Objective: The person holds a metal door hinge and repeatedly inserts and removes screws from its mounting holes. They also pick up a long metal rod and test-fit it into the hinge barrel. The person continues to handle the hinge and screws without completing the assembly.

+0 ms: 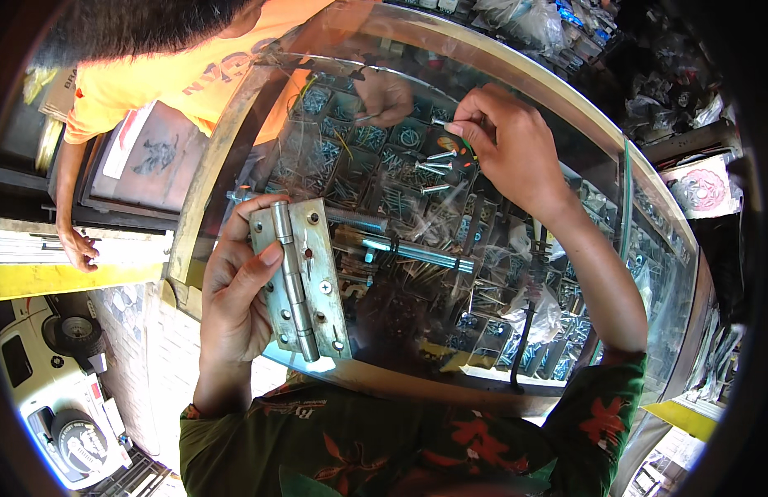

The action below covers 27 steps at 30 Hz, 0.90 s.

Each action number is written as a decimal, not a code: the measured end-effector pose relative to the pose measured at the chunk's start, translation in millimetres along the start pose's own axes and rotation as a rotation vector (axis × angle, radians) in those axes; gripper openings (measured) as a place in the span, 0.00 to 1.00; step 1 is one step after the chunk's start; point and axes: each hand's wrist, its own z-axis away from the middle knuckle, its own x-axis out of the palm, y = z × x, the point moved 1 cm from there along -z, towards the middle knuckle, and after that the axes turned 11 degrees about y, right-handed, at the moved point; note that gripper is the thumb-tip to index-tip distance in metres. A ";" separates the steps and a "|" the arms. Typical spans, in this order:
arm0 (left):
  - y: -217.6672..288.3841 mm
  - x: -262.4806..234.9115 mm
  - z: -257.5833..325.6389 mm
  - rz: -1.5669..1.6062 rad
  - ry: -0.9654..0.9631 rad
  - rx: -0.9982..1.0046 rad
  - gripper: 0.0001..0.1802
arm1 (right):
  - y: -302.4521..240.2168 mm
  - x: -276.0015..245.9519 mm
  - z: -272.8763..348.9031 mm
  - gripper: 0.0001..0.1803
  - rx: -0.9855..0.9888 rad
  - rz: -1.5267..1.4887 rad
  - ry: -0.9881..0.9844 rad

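Observation:
My left hand [235, 290] holds an open silver door hinge [303, 277] upright over the near edge of a glass counter top [566, 273]; two small screws sit in its right leaf. My right hand [504, 141] reaches out over the glass and pinches a silver screw [440, 123] between thumb and fingers. Several more silver screws [434, 166] lie loose on the glass just below that hand. Another person in an orange shirt [177, 79] stands across the counter, one hand [386, 98] resting on the glass.
Under the glass, a tray of small compartments [359, 166] holds sorted screws and nails. A long bolt and metal rod [400, 248] lie near the hinge. Bags of hardware [533, 21] hang at the back. The other person's second hand [77, 248] rests on a ledge at left.

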 end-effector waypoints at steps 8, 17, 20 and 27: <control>0.1 3.8 0.8 -0.016 -0.003 0.010 0.33 | -7.6 -10.6 5.9 0.03 0.001 -0.076 -0.066; -2.4 -4.8 1.9 -0.083 -0.014 0.023 0.32 | -13.5 -17.7 10.0 0.06 -0.045 -0.076 -0.120; -2.6 -5.6 1.7 -0.192 0.056 0.093 0.34 | -10.0 -26.2 11.2 0.03 -0.138 0.114 -0.100; -1.8 1.1 0.0 -0.296 0.045 0.110 0.42 | -2.7 -56.0 36.9 0.14 -0.093 0.171 -0.082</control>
